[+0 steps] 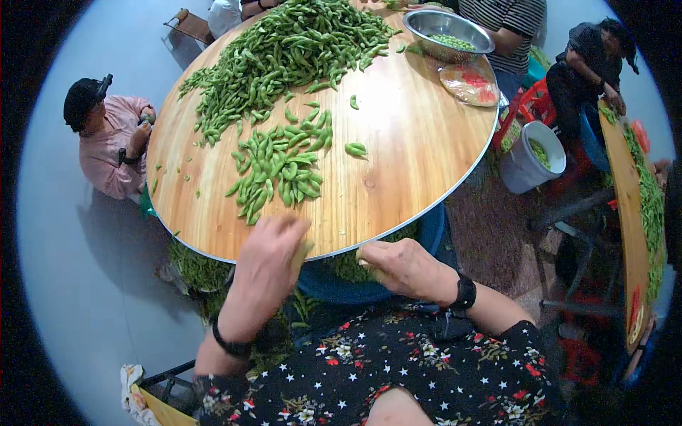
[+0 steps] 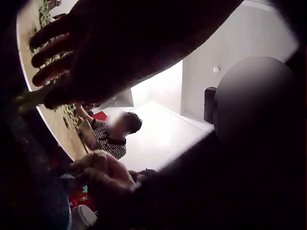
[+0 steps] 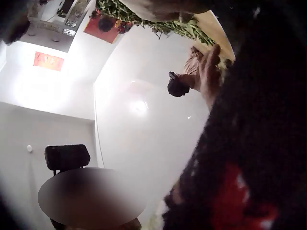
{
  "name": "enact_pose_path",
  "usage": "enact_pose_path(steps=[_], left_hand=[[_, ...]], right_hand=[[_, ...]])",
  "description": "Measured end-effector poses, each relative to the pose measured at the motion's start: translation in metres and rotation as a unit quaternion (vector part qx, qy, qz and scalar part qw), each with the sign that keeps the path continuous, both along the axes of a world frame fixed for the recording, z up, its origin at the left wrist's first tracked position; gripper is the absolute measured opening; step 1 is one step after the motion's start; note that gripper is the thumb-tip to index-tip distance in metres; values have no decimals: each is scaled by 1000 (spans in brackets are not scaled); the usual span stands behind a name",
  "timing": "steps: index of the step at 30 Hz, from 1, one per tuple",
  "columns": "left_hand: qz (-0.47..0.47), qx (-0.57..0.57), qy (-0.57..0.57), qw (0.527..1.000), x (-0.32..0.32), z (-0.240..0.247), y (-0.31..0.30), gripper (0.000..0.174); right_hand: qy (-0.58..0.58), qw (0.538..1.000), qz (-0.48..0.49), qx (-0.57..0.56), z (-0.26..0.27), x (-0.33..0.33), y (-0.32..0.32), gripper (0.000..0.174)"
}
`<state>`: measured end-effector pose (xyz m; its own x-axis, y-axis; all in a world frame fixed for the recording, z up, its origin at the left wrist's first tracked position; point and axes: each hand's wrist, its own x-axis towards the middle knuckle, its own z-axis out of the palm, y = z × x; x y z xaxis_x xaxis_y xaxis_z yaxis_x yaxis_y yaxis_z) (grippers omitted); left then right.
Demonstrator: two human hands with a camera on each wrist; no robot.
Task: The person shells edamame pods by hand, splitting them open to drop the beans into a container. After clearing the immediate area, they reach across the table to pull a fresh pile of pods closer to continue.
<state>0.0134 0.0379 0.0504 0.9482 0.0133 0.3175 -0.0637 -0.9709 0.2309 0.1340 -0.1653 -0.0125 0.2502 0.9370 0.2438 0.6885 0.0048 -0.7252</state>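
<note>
Head view has both hands at the near rim of the table [image 1: 398,163], above a blue tub [image 1: 320,290] that sits just under the edge. The right hand [image 1: 405,270] has its fingers curled together round what looks like a pod [image 1: 369,268], pale green at the fingertips and held just off the rim over the tub. The left hand [image 1: 270,259] is blurred here. The left wrist view shows its fingers [image 2: 48,48] straight and a little apart, with a second pod [image 2: 26,100] just beside the thumb, though I cannot tell whether the thumb pins it. A small pile [image 1: 280,167] of pods lies on the wood near the hands and a big heap [image 1: 284,50] lies farther back. A steel bowl [image 1: 484,37] with shelled beans stands at the far edge, well apart from both hands, and a white bucket [image 1: 522,170] stands on the floor to the right. The main risk, as I judge it, comes from working past the rim: a slack grip would let either pod fall into the tub or onto the floor. Beans squeezed out here could also scatter, since the bowl is so far off. A flat left hand reaching for the small pile could sweep its nearest pods over the edge.
</note>
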Motion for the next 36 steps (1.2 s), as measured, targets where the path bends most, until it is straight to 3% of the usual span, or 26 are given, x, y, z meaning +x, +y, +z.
enact_pose_path(steps=[2, 5, 9, 14, 16, 17, 18, 20, 24, 30, 33, 35, 36], left_hand=[[28, -1, 32, 999, 48, -16, 25, 26], [58, 43, -11, 997, 128, -48, 71, 14], [35, 33, -39, 998, 159, -66, 70, 15], [-8, 111, -80, 991, 130, -45, 38, 16], [2, -101, -50, 994, 107, -22, 14, 9], [9, -205, -35, 978, 93, -16, 0, 12], [8, -207, -33, 978, 80, -16, -8, 12], [-22, -331, -12, 943, 58, -21, -19, 20], [-29, -343, -55, 937, 35, -45, -29, 26], [29, -379, -9, 925, 22, -45, -34, 32], [-2, -349, -56, 936, 19, -44, -32, 33], [-30, -183, -53, 981, 9, -30, -37, 36], [-29, -184, -53, 981, 4, -29, -39, 36]], right_hand=[[-8, 1000, -4, -9, -2, 2, -1, 15], [8, 1000, -10, -5, -4, -1, 0, 15], [73, 996, -47, 17, -2, 1, -2, 19], [161, 984, -31, 70, 4, 10, -3, 27], [378, 921, -91, 29, 19, 9, -3, 27], [410, 906, -98, 37, 20, 9, -1, 28], [412, 905, -100, 36, 18, 10, 2, 28], [492, 865, -70, 65, 9, 10, 6, 31], [545, 835, -58, 44, 9, 1, 12, 31], [570, 819, -31, 55, 9, -4, 17, 32], [565, 823, -34, 39, 8, -5, 16, 29], [541, 840, -29, 23, 20, -8, 9, 27], [517, 855, -25, 6, 25, -9, 5, 25]])
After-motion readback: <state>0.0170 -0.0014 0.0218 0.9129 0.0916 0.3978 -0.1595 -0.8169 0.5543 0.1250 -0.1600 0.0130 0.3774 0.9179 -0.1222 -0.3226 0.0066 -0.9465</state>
